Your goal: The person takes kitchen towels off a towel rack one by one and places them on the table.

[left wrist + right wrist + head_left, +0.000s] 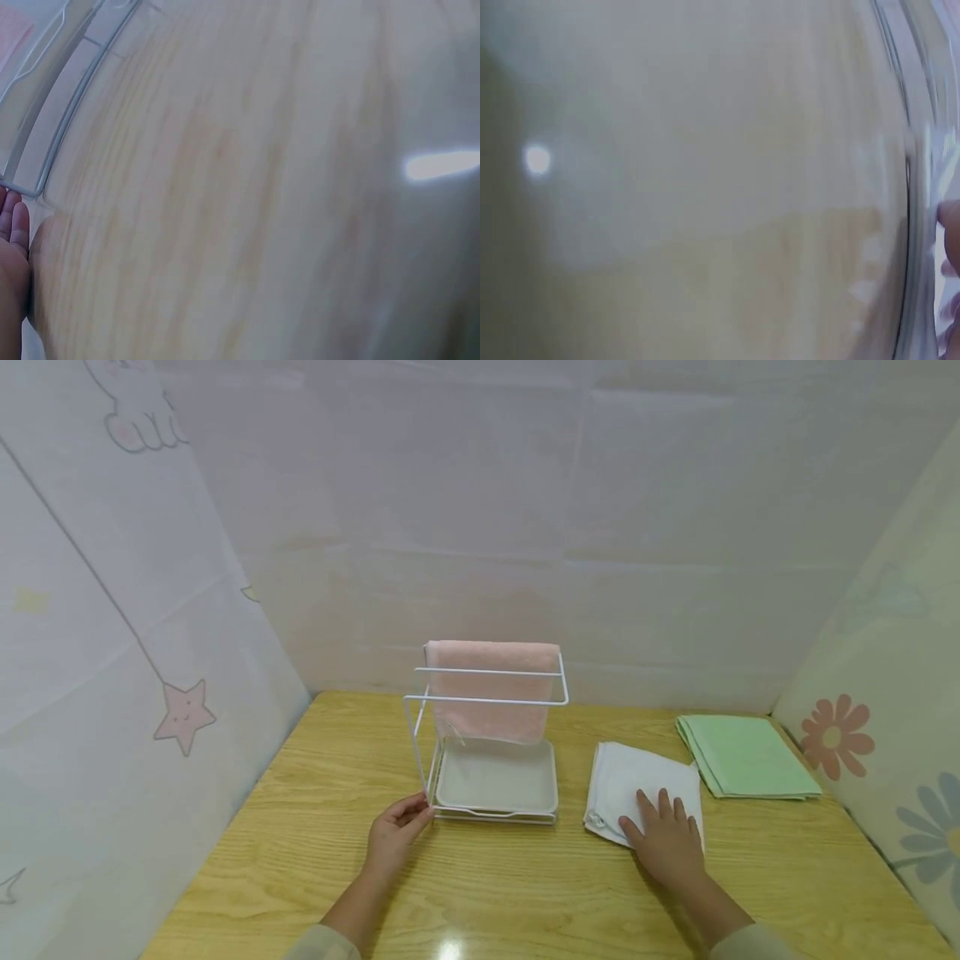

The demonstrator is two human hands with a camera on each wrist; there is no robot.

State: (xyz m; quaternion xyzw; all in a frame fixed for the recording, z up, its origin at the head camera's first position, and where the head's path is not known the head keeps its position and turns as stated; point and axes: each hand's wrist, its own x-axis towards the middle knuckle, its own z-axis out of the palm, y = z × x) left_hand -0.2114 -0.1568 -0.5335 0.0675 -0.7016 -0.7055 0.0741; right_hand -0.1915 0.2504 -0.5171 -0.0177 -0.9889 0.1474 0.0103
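At the far left, a pale fabric wall shows a pink star point(184, 717) with a small face. Next comes the left hand point(397, 831), low over the wooden surface point(300, 860). Its grip is nearly closed: the thumb and the bent fingers pinch the near left corner of the white wire rack point(486, 700). The left wrist view also shows the fingertips at this corner.

The rack stands upright on the surface, left of the middle. In its base sits a whitish tray point(497, 777), and over its rear top bar hangs a pink cloth point(491, 687), whose lower edge comes down to the back of the tray.

To the right of the rack, and apart from it, lies a folded white cloth point(626, 777). The right hand point(667, 842) rests on its near right part, palm down, with the fingers spread and the grip closed around nothing. Just behind the white cloth, farther right, lies a folded green cloth point(753, 756). On the right wall are a red flower point(831, 737) and a blue-grey flower point(933, 827).
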